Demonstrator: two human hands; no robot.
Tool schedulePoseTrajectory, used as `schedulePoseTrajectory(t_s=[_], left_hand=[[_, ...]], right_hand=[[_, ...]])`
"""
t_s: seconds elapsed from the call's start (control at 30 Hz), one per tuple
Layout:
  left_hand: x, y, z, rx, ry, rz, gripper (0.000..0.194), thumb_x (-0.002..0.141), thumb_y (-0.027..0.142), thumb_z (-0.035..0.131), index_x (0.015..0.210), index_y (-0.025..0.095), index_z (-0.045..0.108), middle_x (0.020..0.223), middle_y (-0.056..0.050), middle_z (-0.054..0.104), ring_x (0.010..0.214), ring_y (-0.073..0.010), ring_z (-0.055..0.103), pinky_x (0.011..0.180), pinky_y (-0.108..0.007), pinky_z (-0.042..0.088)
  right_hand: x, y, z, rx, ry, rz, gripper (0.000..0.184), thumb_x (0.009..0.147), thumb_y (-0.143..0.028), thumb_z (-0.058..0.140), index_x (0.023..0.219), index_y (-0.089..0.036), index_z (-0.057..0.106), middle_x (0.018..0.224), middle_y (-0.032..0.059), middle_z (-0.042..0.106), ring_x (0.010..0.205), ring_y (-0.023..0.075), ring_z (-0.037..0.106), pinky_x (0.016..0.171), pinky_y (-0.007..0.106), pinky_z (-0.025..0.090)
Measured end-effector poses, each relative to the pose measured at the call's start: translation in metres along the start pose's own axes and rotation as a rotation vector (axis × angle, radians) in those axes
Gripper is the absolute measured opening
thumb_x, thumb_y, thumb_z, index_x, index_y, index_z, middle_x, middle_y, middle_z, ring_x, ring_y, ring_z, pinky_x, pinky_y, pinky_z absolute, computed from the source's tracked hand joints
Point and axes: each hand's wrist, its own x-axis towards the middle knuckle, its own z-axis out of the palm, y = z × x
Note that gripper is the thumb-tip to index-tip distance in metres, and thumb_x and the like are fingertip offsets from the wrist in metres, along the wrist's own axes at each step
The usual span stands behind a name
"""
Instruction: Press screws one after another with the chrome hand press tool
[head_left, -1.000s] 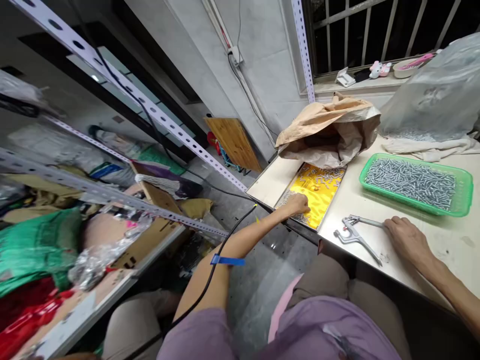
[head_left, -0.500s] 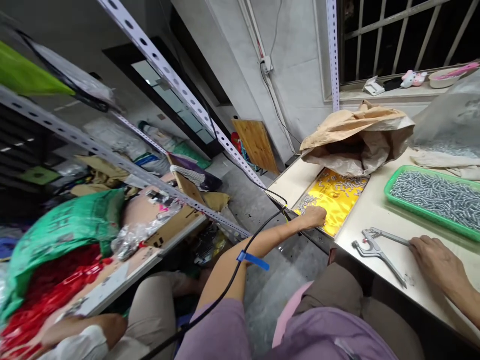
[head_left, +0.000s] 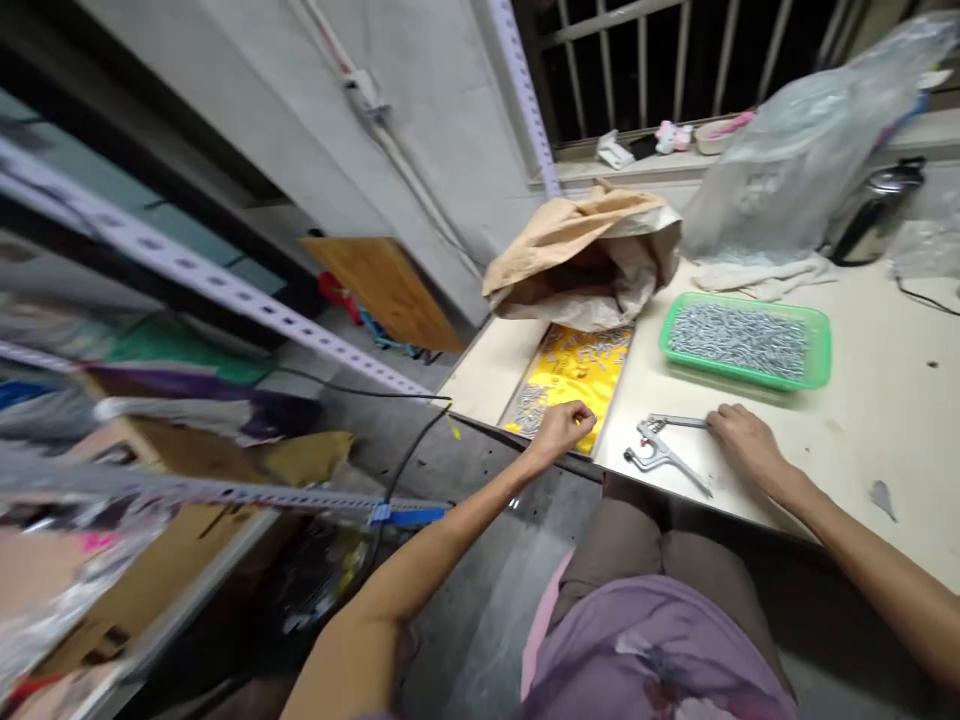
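Observation:
My left hand hovers over the near end of a yellow tray strewn with small metal pieces, fingers pinched together on something I cannot make out. My right hand lies on the pale table, its curled fingers touching the handle of silver hand pliers. A green basket full of small silver metal parts stands beyond the pliers.
A crumpled brown paper sack sits behind the yellow tray. A big clear plastic bag rests on white cloth at the back right, a kettle beside it. Perforated metal shelving with clutter fills the left. A black cable hangs near my left forearm.
The view has swung right and blurred on the left. My left hand has lifted off the metal pieces into a pinch. My right hand stays by the pliers.

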Motion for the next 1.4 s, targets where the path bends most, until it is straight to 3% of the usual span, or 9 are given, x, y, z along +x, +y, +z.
schedulePoseTrajectory(t_s=[0.1,0.2,0.33,0.67,0.9,1.17,1.23,1.3,1.4], left_hand=[[-0.005,0.022,0.023,-0.225,-0.087,0.007,0.013,0.074,0.022,0.058,0.073,0.014,0.068,0.066,0.001,0.066,0.059,-0.0093,0.056,0.054,-0.017,0.041],[-0.009,0.039,0.045,-0.315,-0.154,-0.060,0.012,0.072,0.023,0.060,0.069,0.013,0.066,0.058,0.003,0.061,0.050,-0.0067,0.049,0.048,-0.015,0.036],[-0.007,0.045,0.061,-0.374,-0.250,-0.191,0.017,0.074,0.028,0.060,0.069,0.013,0.065,0.044,0.007,0.048,0.038,-0.0048,0.039,0.040,-0.016,0.029],[0.007,0.050,0.058,-0.230,-0.433,-0.281,0.014,0.078,0.022,0.060,0.068,0.013,0.063,0.037,0.010,0.044,0.031,-0.0047,0.039,0.037,-0.015,0.030],[0.013,0.060,0.055,-0.186,-0.623,-0.348,0.014,0.080,0.017,0.059,0.067,0.012,0.061,0.040,0.006,0.052,0.036,-0.0064,0.051,0.045,-0.016,0.044],[0.009,0.057,0.059,-0.274,-0.647,-0.473,0.012,0.077,0.014,0.064,0.067,0.012,0.059,0.042,0.004,0.057,0.040,-0.0084,0.057,0.049,-0.017,0.048],[0.009,0.056,0.059,-0.269,-0.662,-0.486,0.014,0.077,0.013,0.063,0.065,0.012,0.057,0.040,0.004,0.056,0.039,-0.0082,0.057,0.047,-0.016,0.046],[0.007,0.057,0.058,-0.261,-0.673,-0.489,0.015,0.079,0.012,0.061,0.065,0.012,0.056,0.039,0.005,0.056,0.038,-0.0080,0.057,0.046,-0.015,0.045],[0.006,0.060,0.056,-0.249,-0.680,-0.488,0.016,0.080,0.010,0.059,0.065,0.012,0.056,0.039,0.005,0.056,0.038,-0.0079,0.056,0.046,-0.016,0.045]], right_hand=[[0.004,0.005,-0.002,-0.003,-0.042,0.001,0.023,0.092,-0.014,0.039,0.087,-0.019,0.061,0.087,0.0080,0.061,0.083,0.0196,0.050,0.065,0.029,0.032],[0.006,0.013,-0.003,-0.003,-0.056,-0.032,0.024,0.093,-0.014,0.038,0.088,-0.019,0.061,0.088,0.0077,0.061,0.082,0.0191,0.047,0.065,0.029,0.030],[0.009,0.020,-0.003,0.001,-0.055,-0.068,0.025,0.093,-0.012,0.037,0.088,-0.019,0.061,0.087,0.0078,0.060,0.081,0.0191,0.046,0.065,0.029,0.028],[0.012,0.018,0.005,0.005,-0.077,-0.039,0.024,0.093,-0.012,0.039,0.094,-0.018,0.061,0.091,0.0089,0.061,0.086,0.0204,0.047,0.068,0.030,0.029],[0.008,0.016,0.000,0.050,-0.048,-0.045,0.026,0.093,-0.013,0.037,0.091,-0.019,0.062,0.088,0.0082,0.062,0.085,0.0207,0.047,0.067,0.030,0.030],[0.005,0.012,0.002,0.075,-0.062,-0.027,0.026,0.092,-0.010,0.037,0.092,-0.017,0.062,0.094,0.0097,0.062,0.088,0.0207,0.048,0.069,0.031,0.032],[0.001,0.010,0.000,0.088,-0.075,-0.032,0.021,0.092,-0.015,0.042,0.092,-0.015,0.063,0.097,0.0111,0.062,0.090,0.0210,0.049,0.071,0.031,0.034],[-0.004,0.007,-0.003,0.116,-0.076,-0.049,0.023,0.092,-0.031,0.049,0.095,-0.013,0.063,0.100,0.0128,0.061,0.091,0.0224,0.049,0.074,0.031,0.036],[-0.015,0.004,-0.004,0.168,-0.034,-0.094,0.059,0.081,-0.061,0.056,0.109,-0.009,0.059,0.104,0.0160,0.060,0.094,0.0266,0.050,0.078,0.034,0.038]])
